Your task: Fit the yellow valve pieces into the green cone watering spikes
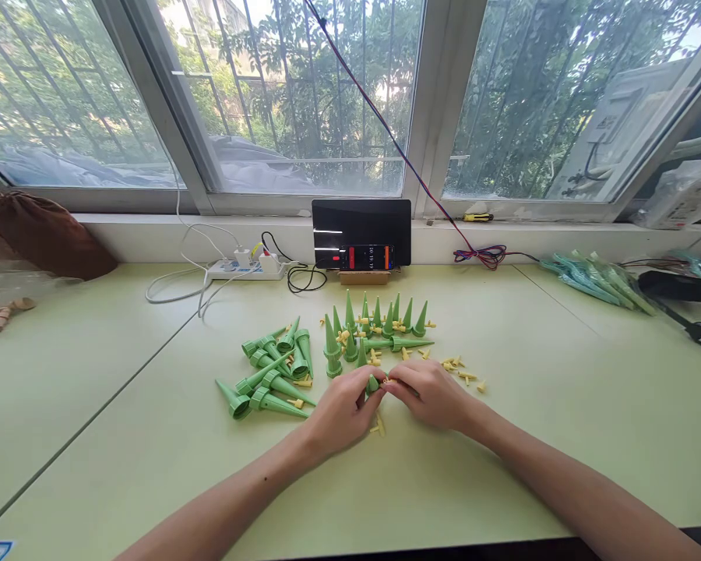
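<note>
Both hands meet over the middle of the table. In my left hand (347, 405) is a green plastic spike (373, 383), its tip showing between thumb and fingers. My right hand (429, 386) pinches a small yellow valve (387, 381) right against that spike; the fingers cover most of it. Beyond the hands several green spikes (389, 319) stand upright with yellow valves among them, and one spike (400, 343) lies on its side. To the left is a pile of loose green spikes (269, 374). More yellow valves (456, 363) are scattered right of my right hand, and another valve (378, 425) lies below the hands.
A tablet (362, 226) with a phone (367, 257) before it stands by the window. A power strip (245, 269) with cables sits left of it. Plastic-wrapped bundles (599, 280) and a black strapped object (683, 292) lie far right; a brown bag (52, 234) is far left.
</note>
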Tool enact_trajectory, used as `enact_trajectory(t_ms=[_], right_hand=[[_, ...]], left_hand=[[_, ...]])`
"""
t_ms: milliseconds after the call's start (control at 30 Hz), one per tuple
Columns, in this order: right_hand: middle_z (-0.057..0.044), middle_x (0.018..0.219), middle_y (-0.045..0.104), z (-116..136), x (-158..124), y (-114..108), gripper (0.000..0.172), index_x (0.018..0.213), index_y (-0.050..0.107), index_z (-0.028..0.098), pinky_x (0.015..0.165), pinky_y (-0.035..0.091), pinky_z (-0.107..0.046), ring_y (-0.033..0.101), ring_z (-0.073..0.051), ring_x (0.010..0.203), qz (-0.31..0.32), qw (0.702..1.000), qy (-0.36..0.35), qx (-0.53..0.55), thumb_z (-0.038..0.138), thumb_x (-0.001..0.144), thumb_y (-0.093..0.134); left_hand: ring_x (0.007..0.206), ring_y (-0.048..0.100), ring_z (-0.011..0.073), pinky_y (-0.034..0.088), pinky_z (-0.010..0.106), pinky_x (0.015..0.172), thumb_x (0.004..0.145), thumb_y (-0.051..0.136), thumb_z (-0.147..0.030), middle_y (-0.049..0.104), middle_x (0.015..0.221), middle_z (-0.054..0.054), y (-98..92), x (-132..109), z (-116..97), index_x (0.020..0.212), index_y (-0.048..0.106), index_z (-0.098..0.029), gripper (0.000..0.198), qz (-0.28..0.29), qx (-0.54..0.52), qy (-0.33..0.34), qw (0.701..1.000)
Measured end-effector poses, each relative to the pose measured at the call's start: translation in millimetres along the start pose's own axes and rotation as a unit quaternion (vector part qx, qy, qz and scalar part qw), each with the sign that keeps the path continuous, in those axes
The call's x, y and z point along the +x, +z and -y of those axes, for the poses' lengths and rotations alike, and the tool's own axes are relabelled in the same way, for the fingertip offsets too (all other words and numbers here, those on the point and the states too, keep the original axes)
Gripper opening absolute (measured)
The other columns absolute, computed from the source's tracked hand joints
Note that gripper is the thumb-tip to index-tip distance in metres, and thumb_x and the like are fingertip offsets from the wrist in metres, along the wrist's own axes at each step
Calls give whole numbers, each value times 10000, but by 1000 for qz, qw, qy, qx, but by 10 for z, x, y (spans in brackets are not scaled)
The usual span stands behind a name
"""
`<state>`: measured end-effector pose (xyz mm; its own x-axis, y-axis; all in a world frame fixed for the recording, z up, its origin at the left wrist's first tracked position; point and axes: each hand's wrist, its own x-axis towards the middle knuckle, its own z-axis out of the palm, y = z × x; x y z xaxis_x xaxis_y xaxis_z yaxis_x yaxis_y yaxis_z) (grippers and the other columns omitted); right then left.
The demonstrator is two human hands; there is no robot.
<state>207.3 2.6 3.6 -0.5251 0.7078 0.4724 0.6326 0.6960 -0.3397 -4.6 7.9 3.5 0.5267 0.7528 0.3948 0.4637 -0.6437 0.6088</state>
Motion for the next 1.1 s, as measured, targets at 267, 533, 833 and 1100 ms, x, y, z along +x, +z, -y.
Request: enact_trajectory(t_ms=[267,533,833,1100], right_hand=[[-23,668,583,14,-3,-30,436,788,595,195,574,302,-284,466,-157,591,0,1000,-4,6,419,1088,373],[-43,736,636,3,-1,-57,309,914,616,189,604,369,-291,520,-174,628,14,999,-22,39,332,1076,396],[-35,706,603,-28,-11,-14,430,822,566,192,596,336,-285,495,-163,605,11,1000,-13,13,355,1106,287],[-12,665,569,-26,-2,-18,446,782,532,203,579,310,-276,447,-152,569,-3,1000,-11,18,380,1111,288]], left_hand=[[559,545,129,429,237,561,978,538,-226,659,709,-10,0,0,4,1024,636,-203,110,-4,-6,10,1000],[554,529,115,427,235,577,989,524,-241,667,784,-6,-2,-8,17,1050,625,-207,123,-4,-14,2,1000],[525,490,95,411,229,559,1009,507,-264,672,818,-3,-11,-10,0,1048,622,-195,140,6,-19,3,1000],[525,480,86,403,226,550,1010,516,-271,682,845,6,2,-18,7,1039,625,-192,138,-4,-28,1,1000]])
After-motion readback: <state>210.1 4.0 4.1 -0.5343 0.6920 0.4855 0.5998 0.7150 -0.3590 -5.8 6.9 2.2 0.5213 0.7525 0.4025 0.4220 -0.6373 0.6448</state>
